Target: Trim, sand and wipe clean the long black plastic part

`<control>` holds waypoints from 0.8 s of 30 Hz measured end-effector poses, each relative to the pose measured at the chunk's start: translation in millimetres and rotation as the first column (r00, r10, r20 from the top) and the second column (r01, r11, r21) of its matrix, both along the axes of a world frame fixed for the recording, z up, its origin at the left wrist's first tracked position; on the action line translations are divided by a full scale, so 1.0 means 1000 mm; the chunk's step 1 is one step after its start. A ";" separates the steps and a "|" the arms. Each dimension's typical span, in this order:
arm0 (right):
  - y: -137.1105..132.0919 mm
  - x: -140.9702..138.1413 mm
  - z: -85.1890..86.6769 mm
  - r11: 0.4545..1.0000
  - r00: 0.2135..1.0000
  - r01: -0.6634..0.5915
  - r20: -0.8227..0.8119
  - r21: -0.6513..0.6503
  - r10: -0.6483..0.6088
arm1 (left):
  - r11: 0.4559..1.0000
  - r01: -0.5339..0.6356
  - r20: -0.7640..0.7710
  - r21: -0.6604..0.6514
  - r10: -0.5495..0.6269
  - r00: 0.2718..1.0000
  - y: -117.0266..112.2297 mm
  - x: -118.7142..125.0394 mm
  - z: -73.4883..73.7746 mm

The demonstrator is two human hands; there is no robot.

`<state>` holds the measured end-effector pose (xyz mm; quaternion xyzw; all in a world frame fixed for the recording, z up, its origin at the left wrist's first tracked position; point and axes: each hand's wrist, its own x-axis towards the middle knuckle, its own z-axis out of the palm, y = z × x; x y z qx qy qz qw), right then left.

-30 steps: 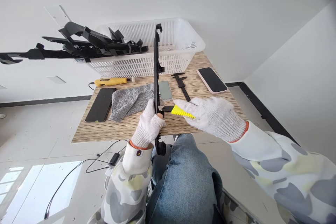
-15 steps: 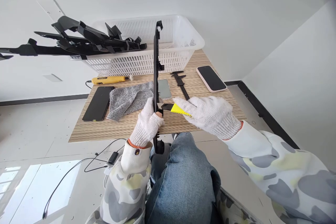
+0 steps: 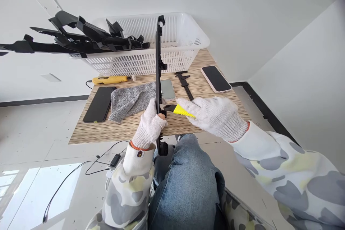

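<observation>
A long black plastic trim strip point(image 3: 158, 57) stands on end over the table's front edge, clips along its right side. My left hand point(image 3: 149, 124), in a white knit glove with the thumb tip bare, is closed around its lower part. In my gloved right hand point(image 3: 215, 115) is a yellow utility knife point(image 3: 183, 110). Its blade points left and meets the strip's right side just above my left thumb; whether it cuts in, I cannot tell. Behind the strip lie a grey cloth point(image 3: 129, 101) and a small grey flat plate point(image 3: 168, 89).
A white plastic basket point(image 3: 185, 55) holding several black trim pieces point(image 3: 88, 39) stands at the back; some jut out left. On the wooden table point(image 3: 107, 134) lie a yellow rotary tool point(image 3: 110, 79), black calipers point(image 3: 184, 82), a dark phone point(image 3: 99, 104) and a pink-edged phone point(image 3: 216, 79). Cables point(image 3: 78, 167) trail on the floor.
The whole view has shifted slightly, so everything sits a little higher and further left. Both hands keep their grips, and the blade stays against the strip at about the same spot.
</observation>
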<state>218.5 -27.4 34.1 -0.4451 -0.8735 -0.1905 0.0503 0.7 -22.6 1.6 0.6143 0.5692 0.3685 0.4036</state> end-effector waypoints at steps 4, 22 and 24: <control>0.001 -0.001 0.002 1.000 1.000 -0.012 0.018 -0.021 0.012 | 0.999 0.020 0.002 0.025 -0.020 1.000 0.000 -0.002 -0.002; 0.003 -0.001 0.000 1.000 0.999 -0.011 0.035 0.024 0.011 | 0.999 0.023 0.007 0.041 -0.023 1.000 0.003 -0.003 -0.010; 0.004 0.001 -0.004 0.998 0.999 -0.029 0.022 0.057 0.027 | 1.000 0.017 0.010 0.026 -0.017 1.000 0.002 -0.003 -0.009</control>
